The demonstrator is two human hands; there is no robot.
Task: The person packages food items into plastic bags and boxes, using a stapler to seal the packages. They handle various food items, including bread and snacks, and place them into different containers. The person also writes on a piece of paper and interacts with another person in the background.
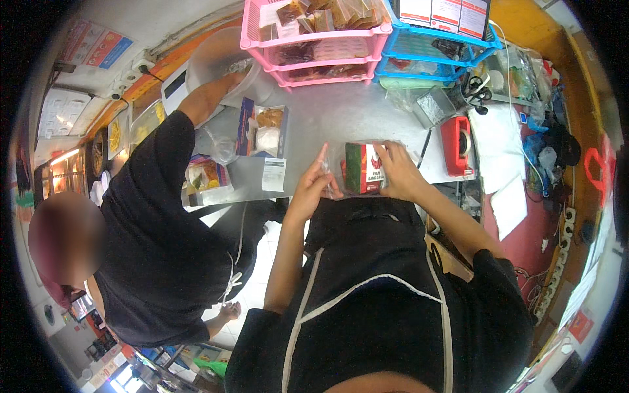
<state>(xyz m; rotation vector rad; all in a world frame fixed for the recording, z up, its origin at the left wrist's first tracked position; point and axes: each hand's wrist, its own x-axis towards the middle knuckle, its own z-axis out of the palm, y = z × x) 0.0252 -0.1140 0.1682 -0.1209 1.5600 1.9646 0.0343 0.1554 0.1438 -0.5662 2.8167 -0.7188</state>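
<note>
A small food box (356, 167) in dark green, white and red sits inside a clear plastic bag (333, 157) at the table's front edge, close to my body. My right hand (400, 171) grips the right side of the box, fingers over its top. At the bag's left side, my left hand (313, 185) has its fingers on the clear plastic, with the index finger pointing up. Left of my hands, a white receipt slip (274, 174) lies by an open box (283, 134) with fried food and a white wrapped portion in it.
Pink (314, 54) and blue (419, 46) tiered racks stand at the back, a tablet (442, 16) on the blue one. A red tape dispenser (457, 147) is at right. On the left, a co-worker in black (164, 229) reaches into a clear tub (252, 85).
</note>
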